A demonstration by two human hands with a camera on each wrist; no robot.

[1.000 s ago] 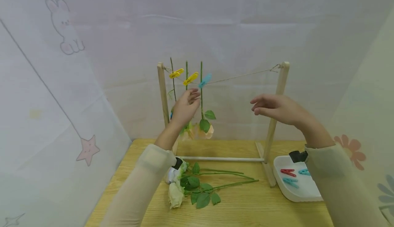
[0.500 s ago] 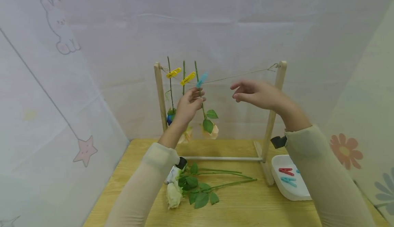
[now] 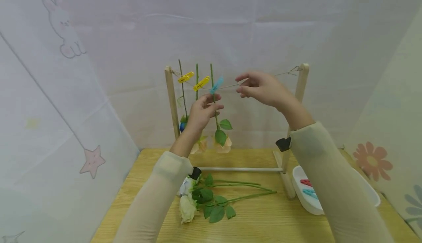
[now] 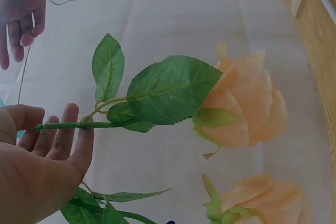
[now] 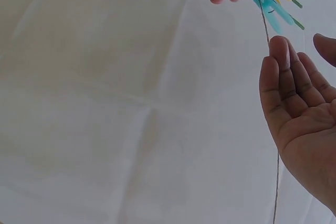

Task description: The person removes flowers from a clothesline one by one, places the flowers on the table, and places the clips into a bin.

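My left hand (image 3: 199, 115) is at the stem of a hanging peach rose (image 3: 224, 145), below a light blue clothespin (image 3: 216, 85). In the left wrist view the stem (image 4: 68, 125) lies across my spread fingers, with the thumb beside it. The rose hangs head down, its leaves (image 4: 173, 88) between hand and bloom. To the right, my right hand (image 3: 263, 89) is raised at the string (image 3: 229, 86), fingers loosely bent and holding nothing. In the right wrist view the string passes behind that hand's fingers (image 5: 278, 72).
Two yellow clothespins (image 3: 201, 83) hold further stems on the string, which spans a wooden stand (image 3: 301, 96). Several cut roses (image 3: 188, 208) lie on the table (image 3: 263, 224). A white tray (image 3: 310, 208) with red and blue clothespins sits at right, partly behind my sleeve.
My right hand has moved left and up to the string, toward the blue clothespin. My left hand has shifted slightly right to the rose's stem, which tilted and then straightened somewhat.
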